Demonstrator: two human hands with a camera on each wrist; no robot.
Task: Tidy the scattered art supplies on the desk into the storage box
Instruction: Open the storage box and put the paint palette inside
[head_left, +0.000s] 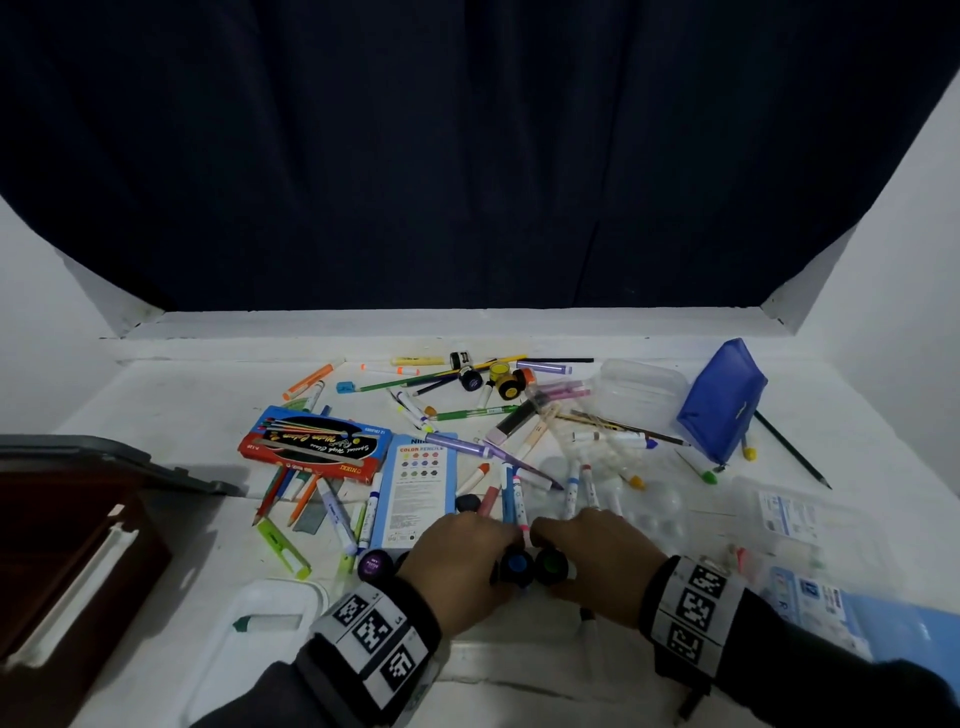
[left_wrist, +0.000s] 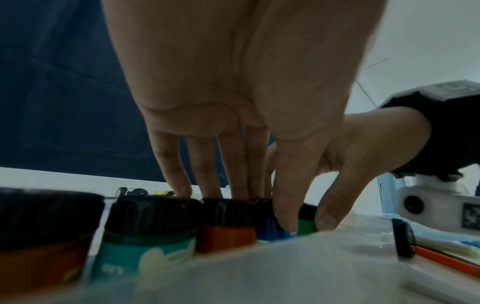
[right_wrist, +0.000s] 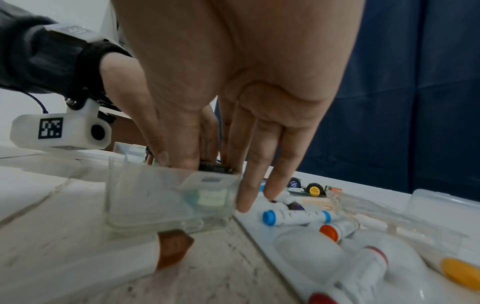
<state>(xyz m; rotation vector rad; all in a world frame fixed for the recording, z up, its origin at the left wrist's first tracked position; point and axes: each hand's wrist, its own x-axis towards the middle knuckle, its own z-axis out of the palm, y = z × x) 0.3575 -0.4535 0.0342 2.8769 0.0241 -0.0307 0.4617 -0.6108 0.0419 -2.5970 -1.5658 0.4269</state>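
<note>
While both hands are meeting at lower centre of head view, left hand (head_left: 457, 564) pinching blue paint jar (head_left: 516, 565), right hand (head_left: 597, 564) gripping green paint jar (head_left: 550, 564); five jars lining left wrist view.

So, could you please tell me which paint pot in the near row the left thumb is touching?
The blue paint pot: the left hand's thumb presses its side, between the orange pot and the green pot.
</note>
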